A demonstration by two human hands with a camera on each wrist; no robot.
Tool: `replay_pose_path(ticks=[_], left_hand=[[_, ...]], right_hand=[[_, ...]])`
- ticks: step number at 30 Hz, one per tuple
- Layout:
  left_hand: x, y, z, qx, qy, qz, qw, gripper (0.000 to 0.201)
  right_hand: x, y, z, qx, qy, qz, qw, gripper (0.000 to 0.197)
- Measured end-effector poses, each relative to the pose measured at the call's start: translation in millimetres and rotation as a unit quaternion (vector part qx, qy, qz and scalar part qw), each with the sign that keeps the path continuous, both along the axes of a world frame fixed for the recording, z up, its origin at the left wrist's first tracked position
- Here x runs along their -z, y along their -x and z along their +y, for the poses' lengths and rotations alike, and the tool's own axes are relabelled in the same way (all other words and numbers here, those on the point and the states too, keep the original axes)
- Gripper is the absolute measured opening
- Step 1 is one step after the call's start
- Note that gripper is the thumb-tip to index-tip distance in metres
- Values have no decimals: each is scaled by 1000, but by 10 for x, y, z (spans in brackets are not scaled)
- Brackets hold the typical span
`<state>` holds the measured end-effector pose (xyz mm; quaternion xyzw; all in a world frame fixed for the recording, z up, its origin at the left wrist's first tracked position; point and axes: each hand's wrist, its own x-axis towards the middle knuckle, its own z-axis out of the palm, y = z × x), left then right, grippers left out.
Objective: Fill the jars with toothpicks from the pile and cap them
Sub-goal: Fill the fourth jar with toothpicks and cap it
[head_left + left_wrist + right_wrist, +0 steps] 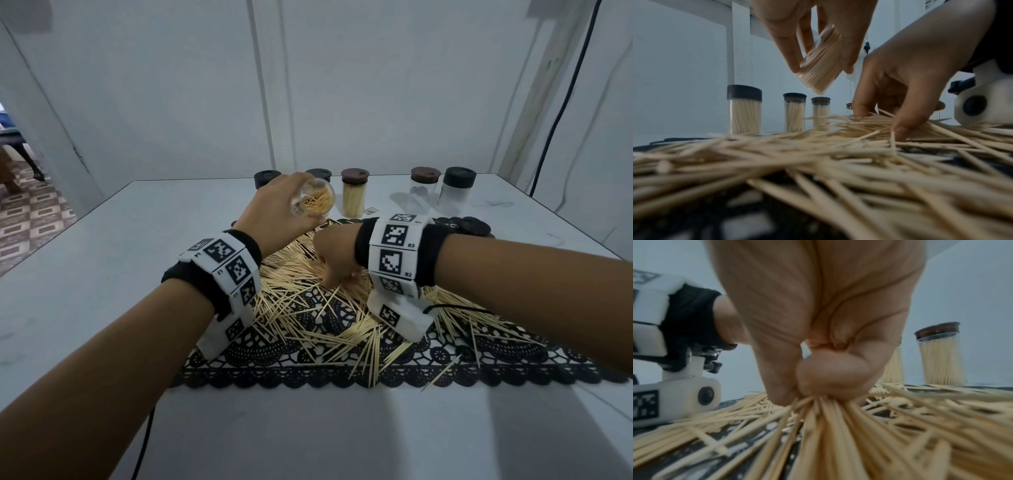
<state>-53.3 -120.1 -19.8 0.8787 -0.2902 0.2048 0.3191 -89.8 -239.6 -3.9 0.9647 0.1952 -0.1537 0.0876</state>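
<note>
The head camera looked down and forward over the pale grey desk (102, 274). Both wrist cameras sat low, very near the scattered pale wooden toothpicks (818, 162), facing the far wall; all views shared them.

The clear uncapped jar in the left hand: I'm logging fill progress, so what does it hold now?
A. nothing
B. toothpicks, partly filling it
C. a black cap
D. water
B: the head view looks into the open mouth of the clear uncapped jar gripped by the left hand and shows toothpicks inside.
</note>
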Motion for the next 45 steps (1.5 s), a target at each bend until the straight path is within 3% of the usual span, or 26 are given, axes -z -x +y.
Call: replay_pose_path(ticks=[6,9,17,24,26,31,35,40,45], left_hand=[[-6,-23,2,-22,-1,4,1000,54],[-8,-19,-1,-27,3,2,1000,53],[-29,14,-11,-69,29,30,997,53],[-70,57,-6,-99,9,73,992,53],[-61,82,-15,-82,-38,110,990,54],[-54,111,-31,-35,-105,166,980,52],[-70,143,-45,-17,-132,183,974,48],[-77,164,-61,-11,-150,189,970,51],[-55,147,-66,-2,-144,190,971,54]], right_hand=[[14,-30,-89,89,-99,61,989,26],[-4,-59,-170,147,-192,94,966,18],[-81,-90,-487,249,-388,70,884,11],[-119,10,-705,236,-502,8,832,8],[-173,56,-713,217,-529,-24,820,6],[-302,86,-716,180,-593,-89,780,23],[-404,98,-659,140,-624,-137,756,15],[-393,86,-544,115,-629,-179,747,8],[-228,84,-446,102,-594,-214,768,9]])
